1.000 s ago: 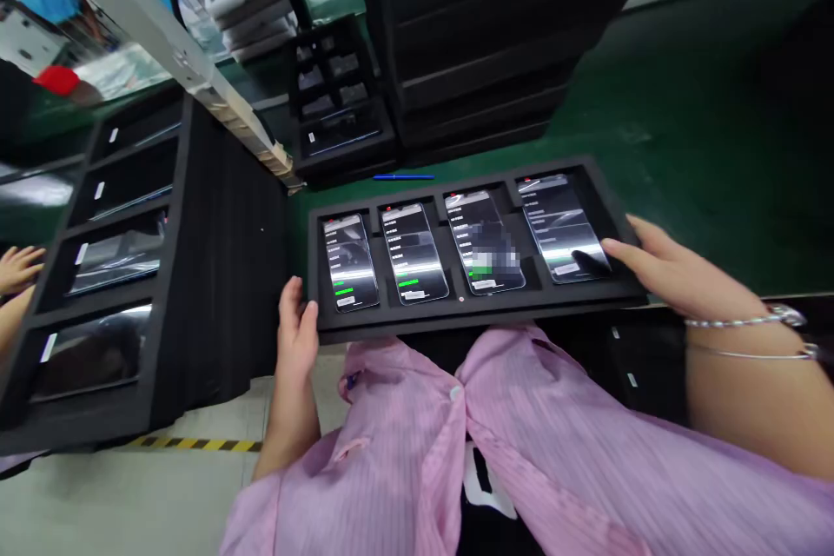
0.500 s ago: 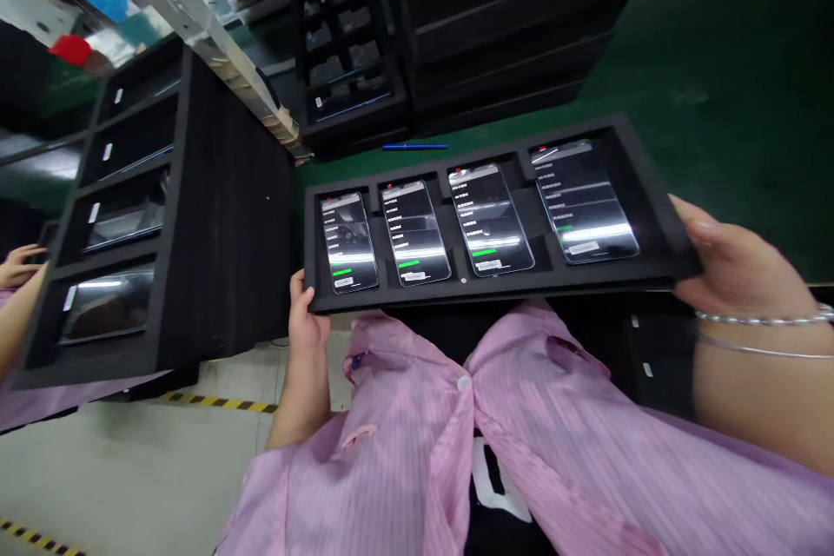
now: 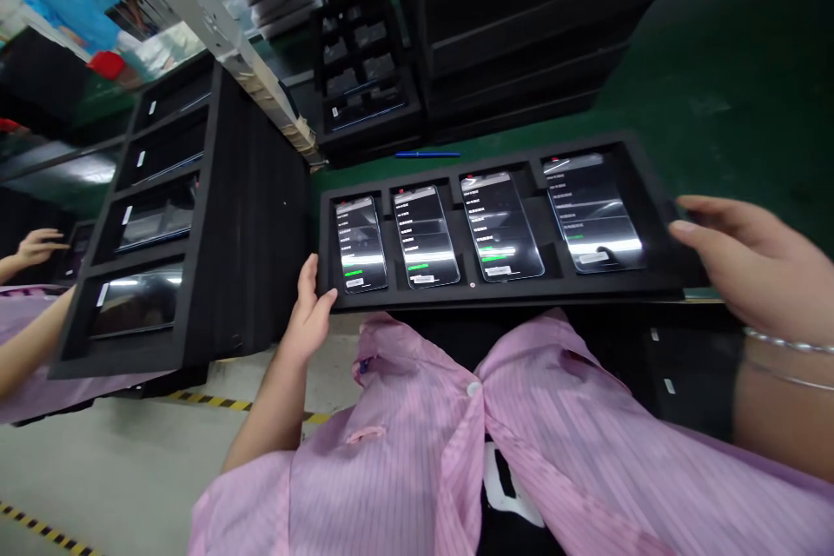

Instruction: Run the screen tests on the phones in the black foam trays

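A black foam tray [image 3: 495, 294] lies across in front of me, and several lit phones [image 3: 500, 226] sit in its slots. My left hand [image 3: 310, 313] grips the tray's left front corner, thumb on top. My right hand [image 3: 749, 265] holds the tray's right end, with its fingers curled over the rim beside the rightmost phone [image 3: 594, 212]. Bracelets circle my right wrist. My pink striped coat fills the bottom of the view.
A tall stack of black foam trays [image 3: 195, 217] with phones stands at the left. More black stacks [image 3: 521, 26] rise behind on the green table, with a blue pen [image 3: 426, 155] before them. A co-worker's hand [image 3: 39, 248] and pink sleeve show at far left.
Both hands shifted on the tray: the left went from its end to the front corner, the right from the rightmost phone to the right end. The tray rose, then settled a little lower.
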`<state>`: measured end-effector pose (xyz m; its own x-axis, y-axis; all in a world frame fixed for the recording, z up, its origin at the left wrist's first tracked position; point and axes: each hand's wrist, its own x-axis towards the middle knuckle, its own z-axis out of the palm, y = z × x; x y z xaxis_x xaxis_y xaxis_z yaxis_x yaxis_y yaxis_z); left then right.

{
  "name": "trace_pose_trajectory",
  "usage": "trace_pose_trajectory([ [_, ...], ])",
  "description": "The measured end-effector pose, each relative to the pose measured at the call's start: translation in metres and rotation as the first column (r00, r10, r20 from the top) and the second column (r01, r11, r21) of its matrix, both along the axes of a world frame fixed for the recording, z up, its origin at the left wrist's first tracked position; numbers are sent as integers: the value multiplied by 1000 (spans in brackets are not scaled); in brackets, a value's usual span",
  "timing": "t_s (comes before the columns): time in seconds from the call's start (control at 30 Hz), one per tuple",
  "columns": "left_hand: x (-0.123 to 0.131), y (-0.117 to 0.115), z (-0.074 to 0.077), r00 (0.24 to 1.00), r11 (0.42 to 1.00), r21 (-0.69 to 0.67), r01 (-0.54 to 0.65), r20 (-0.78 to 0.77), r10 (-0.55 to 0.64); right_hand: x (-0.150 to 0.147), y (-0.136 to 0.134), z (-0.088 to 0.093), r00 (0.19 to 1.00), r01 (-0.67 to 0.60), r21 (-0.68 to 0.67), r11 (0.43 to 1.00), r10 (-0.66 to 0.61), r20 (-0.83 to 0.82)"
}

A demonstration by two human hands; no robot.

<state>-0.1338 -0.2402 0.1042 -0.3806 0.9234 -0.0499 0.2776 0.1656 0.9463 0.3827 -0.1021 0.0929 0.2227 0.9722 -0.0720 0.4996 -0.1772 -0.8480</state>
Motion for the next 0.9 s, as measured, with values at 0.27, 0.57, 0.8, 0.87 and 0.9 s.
trace_pose_trajectory([
  [0.27, 60, 33, 45, 729, 951, 119, 285, -672, -134, -62, -18, 40, 923, -339, 403, 850, 218, 317],
  [0.57, 99, 54, 50, 447, 925, -194, 327, -831, -332, -95, -7, 19, 734, -629, 335, 702, 393, 554],
  [0.8, 112, 75, 36, 414, 945, -180, 272, -865, -284, -123, -4, 15, 675, -655, 285, 699, 374, 636],
  [0.87, 115, 75, 31, 420, 956, -154, 248, -873, -249, -127, -3, 14, 653, -692, 285, 664, 405, 640],
  [0.9, 115, 75, 29, 424, 961, -140, 237, -875, -232, -128, -3, 13, 636, -715, 283, 639, 428, 642],
])
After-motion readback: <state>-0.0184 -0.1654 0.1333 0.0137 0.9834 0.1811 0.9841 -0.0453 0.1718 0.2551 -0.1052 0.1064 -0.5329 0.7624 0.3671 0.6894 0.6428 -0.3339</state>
